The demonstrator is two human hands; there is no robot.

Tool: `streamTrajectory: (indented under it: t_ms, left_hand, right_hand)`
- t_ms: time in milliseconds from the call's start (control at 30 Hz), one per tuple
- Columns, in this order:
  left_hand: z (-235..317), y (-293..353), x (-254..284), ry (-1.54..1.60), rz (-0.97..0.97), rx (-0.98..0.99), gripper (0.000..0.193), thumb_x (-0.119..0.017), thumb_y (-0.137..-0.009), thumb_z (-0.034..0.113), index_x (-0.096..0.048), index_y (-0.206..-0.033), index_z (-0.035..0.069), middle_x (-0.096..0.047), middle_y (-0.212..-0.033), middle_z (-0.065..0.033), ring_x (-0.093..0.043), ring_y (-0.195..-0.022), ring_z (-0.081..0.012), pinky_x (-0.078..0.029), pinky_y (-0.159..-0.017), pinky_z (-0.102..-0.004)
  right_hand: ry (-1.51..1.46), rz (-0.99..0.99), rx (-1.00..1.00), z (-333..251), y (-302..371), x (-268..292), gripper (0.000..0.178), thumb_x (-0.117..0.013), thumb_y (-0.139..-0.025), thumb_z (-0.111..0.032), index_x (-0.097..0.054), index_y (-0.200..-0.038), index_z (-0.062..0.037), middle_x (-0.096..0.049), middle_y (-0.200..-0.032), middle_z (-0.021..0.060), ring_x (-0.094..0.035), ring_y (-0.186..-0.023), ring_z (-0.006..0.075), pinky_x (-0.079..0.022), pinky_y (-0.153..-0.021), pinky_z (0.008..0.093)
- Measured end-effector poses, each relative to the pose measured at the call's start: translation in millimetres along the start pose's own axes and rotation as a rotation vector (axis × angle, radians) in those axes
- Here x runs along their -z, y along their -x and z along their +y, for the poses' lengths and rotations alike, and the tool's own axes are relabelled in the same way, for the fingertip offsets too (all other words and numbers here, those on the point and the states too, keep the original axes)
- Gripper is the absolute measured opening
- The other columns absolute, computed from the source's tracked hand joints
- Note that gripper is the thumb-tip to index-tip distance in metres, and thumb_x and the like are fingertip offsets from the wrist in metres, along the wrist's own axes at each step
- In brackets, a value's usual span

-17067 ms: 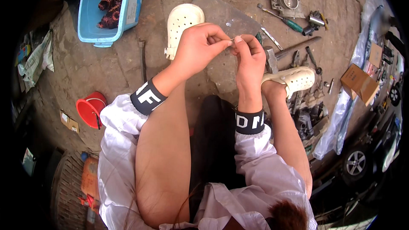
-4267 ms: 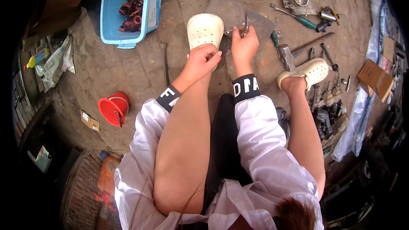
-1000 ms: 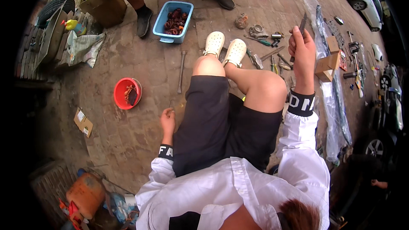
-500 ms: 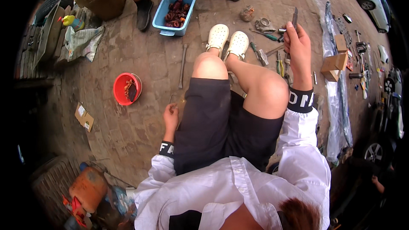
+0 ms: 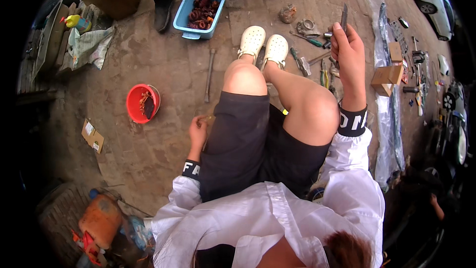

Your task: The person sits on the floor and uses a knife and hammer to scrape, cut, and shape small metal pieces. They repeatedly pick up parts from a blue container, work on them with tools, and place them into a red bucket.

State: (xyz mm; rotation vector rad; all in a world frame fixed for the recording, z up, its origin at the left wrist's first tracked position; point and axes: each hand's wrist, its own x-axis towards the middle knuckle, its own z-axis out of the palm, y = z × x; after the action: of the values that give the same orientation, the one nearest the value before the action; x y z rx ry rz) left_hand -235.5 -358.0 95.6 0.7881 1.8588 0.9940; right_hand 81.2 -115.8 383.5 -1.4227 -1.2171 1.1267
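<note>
2 hands [image 5: 349, 52] apart now, blade [image 5: 344, 17] raised.

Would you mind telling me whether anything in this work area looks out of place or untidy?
Nothing looks spilled or broken. Hand tools lie scattered loose on the paving beside the white clogs. The right hand holds a thin metal blade upright, and the left hand rests low by the thigh.

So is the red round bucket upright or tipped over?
Upright: the red round bucket stands on the paving with its open mouth facing up, small parts inside.
</note>
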Motion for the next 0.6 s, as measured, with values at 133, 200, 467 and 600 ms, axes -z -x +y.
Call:
streamTrajectory:
  t_ms: [133, 200, 467, 600]
  left_hand:
    - [-13.2, -7.2, 0.6, 0.025, 0.005, 0.002, 0.023, -0.054, -0.081, 0.002, -0.061, -0.103, 0.001, -0.059, -0.071, -0.0020, -0.052, -0.062, -0.0081, -0.043, -0.057, -0.0226]
    - [-14.0, -5.9, 1.1, 0.021, -0.001, 0.029, 0.022, -0.054, -0.082, 0.003, -0.061, -0.103, 0.001, -0.057, -0.071, -0.0008, -0.051, -0.060, -0.0077, -0.042, -0.055, -0.0220]
    - [120.6, -9.8, 8.8, 0.391, 0.186, 0.073, 0.028, -0.051, -0.089, 0.003, -0.052, -0.117, 0.002, -0.052, -0.086, 0.0009, -0.044, -0.056, -0.0049, -0.036, -0.049, -0.0207]
    - [237.8, -11.7, -7.5, 0.639, 0.318, -0.152, 0.032, -0.048, -0.089, 0.003, -0.048, -0.121, -0.001, -0.049, -0.104, -0.0047, -0.046, -0.065, -0.0072, -0.036, -0.052, -0.0209]
  right_hand:
    - [-0.039, -0.060, -0.055, -2.5, -5.8, -0.1, 0.023, -0.048, -0.097, -0.023, -0.057, -0.097, -0.0016, -0.047, -0.071, -0.0048, -0.037, -0.057, 0.0020, -0.029, -0.049, 0.0184]
    - [-0.050, -0.074, -0.024, -7.8, -12.5, -3.9, 0.023, -0.044, -0.097, -0.019, -0.058, -0.102, -0.0005, -0.049, -0.073, -0.0036, -0.037, -0.058, 0.0023, -0.031, -0.051, 0.0182]
    - [0.162, -0.337, 0.069, 10.5, -139.1, -76.9, 0.028, -0.041, -0.098, -0.019, -0.058, -0.109, -0.0010, -0.054, -0.078, 0.0017, -0.043, -0.063, 0.0049, -0.037, -0.055, 0.0187]
    - [0.928, 0.120, 0.172, 121.3, -189.2, -101.9, 0.038, -0.043, -0.093, -0.030, -0.061, -0.099, 0.0031, -0.064, -0.088, 0.0254, -0.063, -0.088, 0.0366, -0.048, -0.074, 0.0430]
